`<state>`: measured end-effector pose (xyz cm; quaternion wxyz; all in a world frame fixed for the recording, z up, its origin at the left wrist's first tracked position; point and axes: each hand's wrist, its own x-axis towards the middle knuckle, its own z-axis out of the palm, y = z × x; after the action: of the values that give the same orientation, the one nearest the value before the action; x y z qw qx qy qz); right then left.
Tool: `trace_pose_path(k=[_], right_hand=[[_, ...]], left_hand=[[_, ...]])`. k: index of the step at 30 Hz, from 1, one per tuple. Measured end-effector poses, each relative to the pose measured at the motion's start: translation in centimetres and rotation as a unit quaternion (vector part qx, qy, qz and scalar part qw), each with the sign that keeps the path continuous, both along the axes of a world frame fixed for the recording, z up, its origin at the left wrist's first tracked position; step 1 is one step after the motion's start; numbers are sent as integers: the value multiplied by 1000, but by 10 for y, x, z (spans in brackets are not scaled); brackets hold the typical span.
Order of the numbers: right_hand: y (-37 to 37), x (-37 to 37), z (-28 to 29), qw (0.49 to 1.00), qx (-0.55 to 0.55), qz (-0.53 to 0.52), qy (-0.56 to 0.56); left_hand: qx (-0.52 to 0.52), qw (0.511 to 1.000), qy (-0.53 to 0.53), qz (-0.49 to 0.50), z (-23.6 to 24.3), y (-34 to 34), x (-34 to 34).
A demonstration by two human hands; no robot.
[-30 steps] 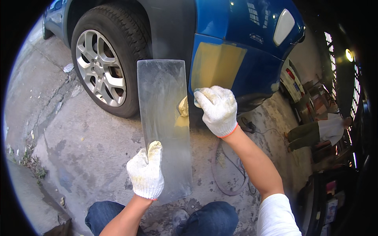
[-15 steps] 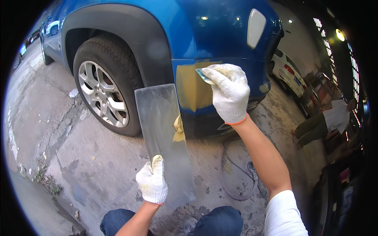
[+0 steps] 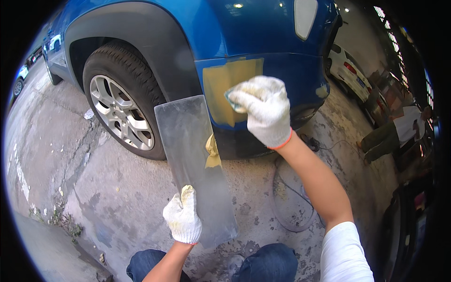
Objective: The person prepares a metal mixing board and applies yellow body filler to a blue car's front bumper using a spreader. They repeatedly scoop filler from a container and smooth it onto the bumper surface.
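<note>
- The blade is pinched between the thumb and bent fingers of my right hand; only its teal edge shows past my fingertips. It stands in front of the tan patch on the blue car; whether it touches there, I cannot tell.
- I judge the blade light and thin, perhaps a little springy. It is best held by its back, thumb against fingers, leaving the front edge free.
- My left hand clamps the board by its lower left edge, thumb flat on the upper face; how far the fingers reach underneath, I cannot see.
- The board, a long greyish sheet, looks flat, stiff and smooth, so perhaps slippery where bare. Held near one end, it would probably tip at the far end; a firm grip on the edge, away from the paste, suits it.
- A lump of yellow paste sits by the board's right edge. It looks soft and sticky.
- Left of the patch are the dark arch trim and the wheel.
- A hose loops on the stained concrete; at far right are a white car and another person.
</note>
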<state>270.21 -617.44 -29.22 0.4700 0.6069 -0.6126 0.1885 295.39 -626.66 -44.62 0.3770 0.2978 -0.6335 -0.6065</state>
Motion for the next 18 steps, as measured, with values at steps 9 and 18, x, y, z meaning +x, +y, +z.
trace_pose_path(k=[9, 18], right_hand=[[39, 9, -60, 998, 43, -14, -37], [82, 130, -46, 890, -180, -136, -396]], left_hand=[[-16, 999, -31, 9, -2, 0, 2], [74, 989, 66, -109, 37, 24, -2]])
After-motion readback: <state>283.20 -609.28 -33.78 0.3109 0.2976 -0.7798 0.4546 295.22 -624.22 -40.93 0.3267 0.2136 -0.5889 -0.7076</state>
